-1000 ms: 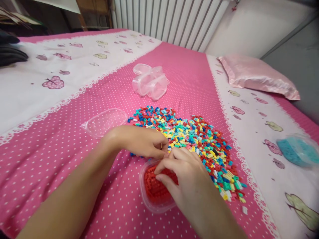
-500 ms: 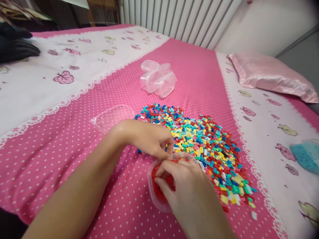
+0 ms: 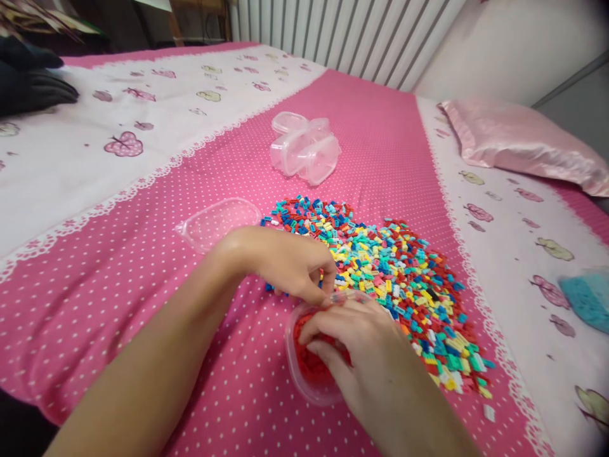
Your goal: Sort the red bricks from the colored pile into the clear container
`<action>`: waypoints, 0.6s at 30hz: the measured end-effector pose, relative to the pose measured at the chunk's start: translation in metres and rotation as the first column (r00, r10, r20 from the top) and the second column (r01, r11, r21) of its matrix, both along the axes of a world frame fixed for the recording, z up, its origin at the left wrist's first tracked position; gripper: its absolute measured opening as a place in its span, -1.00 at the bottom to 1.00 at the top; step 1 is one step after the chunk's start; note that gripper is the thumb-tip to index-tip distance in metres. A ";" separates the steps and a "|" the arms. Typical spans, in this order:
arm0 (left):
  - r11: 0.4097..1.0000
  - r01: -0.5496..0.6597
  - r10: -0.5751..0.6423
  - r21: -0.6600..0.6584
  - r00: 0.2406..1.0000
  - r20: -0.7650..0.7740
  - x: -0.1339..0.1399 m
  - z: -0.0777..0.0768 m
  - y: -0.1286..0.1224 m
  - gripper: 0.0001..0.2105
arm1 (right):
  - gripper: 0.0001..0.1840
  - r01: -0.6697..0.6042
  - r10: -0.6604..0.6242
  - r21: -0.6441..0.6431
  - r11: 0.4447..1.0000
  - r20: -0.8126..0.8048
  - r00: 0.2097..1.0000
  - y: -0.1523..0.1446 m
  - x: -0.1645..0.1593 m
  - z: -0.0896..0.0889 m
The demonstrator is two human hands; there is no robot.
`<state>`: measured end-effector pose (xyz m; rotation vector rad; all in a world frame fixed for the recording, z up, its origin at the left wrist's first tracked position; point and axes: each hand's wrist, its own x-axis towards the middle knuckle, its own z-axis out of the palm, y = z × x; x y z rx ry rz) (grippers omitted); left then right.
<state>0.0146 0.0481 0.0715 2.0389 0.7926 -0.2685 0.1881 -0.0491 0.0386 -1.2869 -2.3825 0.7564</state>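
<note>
A clear plastic container (image 3: pixel 295 374) sits on the pink bedspread, partly filled with small red toy bricks (image 3: pixel 311 365). My right hand (image 3: pixel 354 339) reaches over its rim with curled fingers down among the red bricks; its fingertips are partly hidden. At the container's far rim, my left hand (image 3: pixel 297 263) has thumb and fingers drawn together in a pinch. What sits between those fingertips, if anything, cannot be made out. Beyond both hands spreads a wide pile of mixed coloured toy bricks (image 3: pixel 394 273).
A clear lid (image 3: pixel 219 222) lies left of the pile. Several clear containers (image 3: pixel 304 149) are grouped farther back. At the right are a pink pillow (image 3: pixel 523 143) and a bag with teal contents (image 3: pixel 587 298). A black-gloved hand (image 3: pixel 38 82) rests at the far left.
My right hand's fingers have shifted slightly within the container. My left hand stays at the rim in nearly the same pose. The view has moved a little.
</note>
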 end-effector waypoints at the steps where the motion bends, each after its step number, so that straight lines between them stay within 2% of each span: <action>1: 1.000 -0.001 0.001 0.007 1.000 0.004 0.000 -0.001 0.000 -0.85 | -0.70 -0.015 0.014 0.004 1.000 0.017 1.000 0.000 -0.001 0.000; 4: 1.000 -0.010 0.009 0.016 1.000 0.012 -0.001 -0.002 0.000 -0.85 | -0.67 -0.033 0.032 0.030 0.999 0.027 0.999 -0.001 -0.005 -0.004; 9: 1.000 -0.011 0.011 0.023 1.000 0.006 -0.002 -0.002 0.000 -0.85 | -0.62 0.030 -0.024 0.112 0.993 -0.052 0.998 -0.004 -0.007 -0.015; 13: 1.000 -0.003 0.003 0.021 1.000 0.001 0.000 0.000 0.000 -0.84 | -0.65 -0.001 0.003 0.057 0.998 -0.034 0.999 -0.005 -0.006 -0.011; 18: 1.000 -0.003 0.003 0.014 1.000 0.006 0.000 0.000 0.000 -0.86 | -0.66 0.074 -0.072 0.060 0.995 -0.029 0.997 -0.007 -0.011 -0.008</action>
